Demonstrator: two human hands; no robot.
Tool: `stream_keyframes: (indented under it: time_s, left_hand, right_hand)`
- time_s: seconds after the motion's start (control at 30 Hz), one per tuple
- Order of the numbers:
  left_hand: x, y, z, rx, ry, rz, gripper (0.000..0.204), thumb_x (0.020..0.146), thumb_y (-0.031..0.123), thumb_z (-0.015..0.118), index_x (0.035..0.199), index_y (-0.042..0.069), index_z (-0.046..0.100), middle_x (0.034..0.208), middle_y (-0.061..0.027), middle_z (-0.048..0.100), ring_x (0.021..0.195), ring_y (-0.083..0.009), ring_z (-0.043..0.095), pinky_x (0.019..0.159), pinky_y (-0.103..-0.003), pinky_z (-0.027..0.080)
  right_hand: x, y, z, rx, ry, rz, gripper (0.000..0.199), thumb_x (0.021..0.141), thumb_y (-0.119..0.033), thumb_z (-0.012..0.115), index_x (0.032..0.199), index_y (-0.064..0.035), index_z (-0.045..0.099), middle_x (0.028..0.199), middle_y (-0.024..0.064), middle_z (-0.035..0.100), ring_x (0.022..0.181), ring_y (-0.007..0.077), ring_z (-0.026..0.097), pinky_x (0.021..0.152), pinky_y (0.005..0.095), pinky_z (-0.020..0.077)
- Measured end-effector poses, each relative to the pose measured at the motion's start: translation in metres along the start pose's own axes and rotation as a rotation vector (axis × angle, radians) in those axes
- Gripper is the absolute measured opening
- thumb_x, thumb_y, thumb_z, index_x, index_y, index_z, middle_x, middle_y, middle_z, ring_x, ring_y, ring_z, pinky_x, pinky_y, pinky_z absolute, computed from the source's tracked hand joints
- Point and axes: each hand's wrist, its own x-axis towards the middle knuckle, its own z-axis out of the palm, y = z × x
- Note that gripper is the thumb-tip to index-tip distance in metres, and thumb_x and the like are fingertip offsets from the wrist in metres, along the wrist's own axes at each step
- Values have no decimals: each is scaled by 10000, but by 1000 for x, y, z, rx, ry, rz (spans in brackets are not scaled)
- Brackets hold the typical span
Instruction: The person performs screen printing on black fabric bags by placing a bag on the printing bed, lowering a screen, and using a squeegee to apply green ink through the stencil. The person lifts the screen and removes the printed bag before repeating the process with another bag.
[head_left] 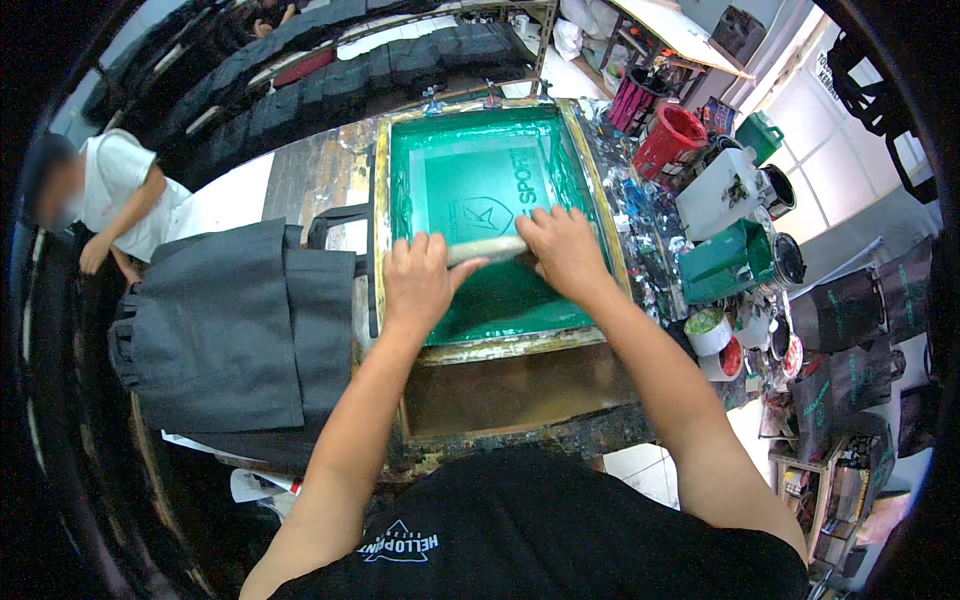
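Both my hands grip a pale squeegee [486,249], which lies crosswise over a green screen-printing frame [470,347]. My left hand [417,277] is closed round its left end, my right hand [565,252] round its right end. Beyond the squeegee, the mesh [440,170] carries a dark emblem and lettering. Green ink coats the mesh edges and the area nearer me. The squeegee's lower edge is hidden by its handle and my hands. Clamps [491,100] sit at the frame's far side.
Dark fabric pieces [220,320] are stacked left of the frame. Ink tubs, among them a red bucket [670,140] and a green container [725,262], crowd the right side. A person [125,195] in a white shirt stands at the left. Dark items [400,75] hang in rows behind.
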Motion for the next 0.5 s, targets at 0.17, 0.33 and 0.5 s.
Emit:
stream_keyframes:
  time_s: [0.17,0.33,0.5]
  left_hand:
    - [-58,27,-43,-22,-56,8,582,818,634,748,791,71,605,812,-90,560,737,-294,551,659,-434,457]
    - [-55,22,-49,-205,-68,-62,536,848,538,778,967,32,654,947,-127,600,895,-325,570,793,-462,456]
    - [-87,7,-56,-349,112,1,896,815,603,809,1421,4,530,1347,-202,535,1262,-397,503,1063,-495,411]
  right_hand:
    - [-61,-37,-17,-61,-40,7,476,719,-152,850,1123,-121,600,1020,75,637,1012,302,627,824,439,456]
    - [-49,-34,-22,-17,-22,-3,445,724,-135,823,1112,-130,605,1011,65,666,984,279,660,828,442,482]
    - [-61,-38,-17,-76,-113,46,596,664,-212,883,1191,-140,614,1098,89,643,1095,302,619,894,488,466]
